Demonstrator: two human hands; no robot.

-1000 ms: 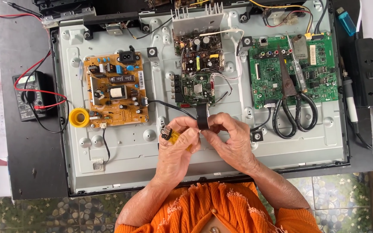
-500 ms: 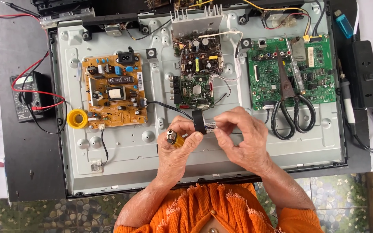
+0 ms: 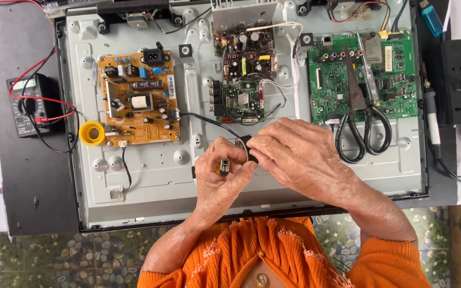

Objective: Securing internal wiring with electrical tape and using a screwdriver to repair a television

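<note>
**Q:** What surface is the work on?

**A:** Grey sheet metal, the opened back of a flat television [image 3: 150,176], fills most of the frame and lies on a dark table [image 3: 33,186] so its boards face up.

**Q:** What do the hands hold?

**A:** Just below centre, the left hand [image 3: 221,176] is closed around a small yellow-and-metal part [image 3: 223,166], perhaps a lighter, though that is unclear. The right hand [image 3: 294,152], fingers curled shut, pinches a black roll of tape [image 3: 245,148] against it. Both hands meet above the panel, likely to keep the work steady and close to the eyes.

**Q:** What lies around them?

**A:** A black wire [image 3: 209,120] runs from the orange power board [image 3: 137,98] at upper left towards the hands. A small dark board [image 3: 243,74] sits above them. Right of centre, scissors [image 3: 359,120] and a screwdriver [image 3: 366,69] rest on the green board [image 3: 396,80], within easy reach. A yellow solder spool [image 3: 92,133] lies left of the orange board, and a multimeter [image 3: 28,104] with red and black leads sits at the far left.
</note>
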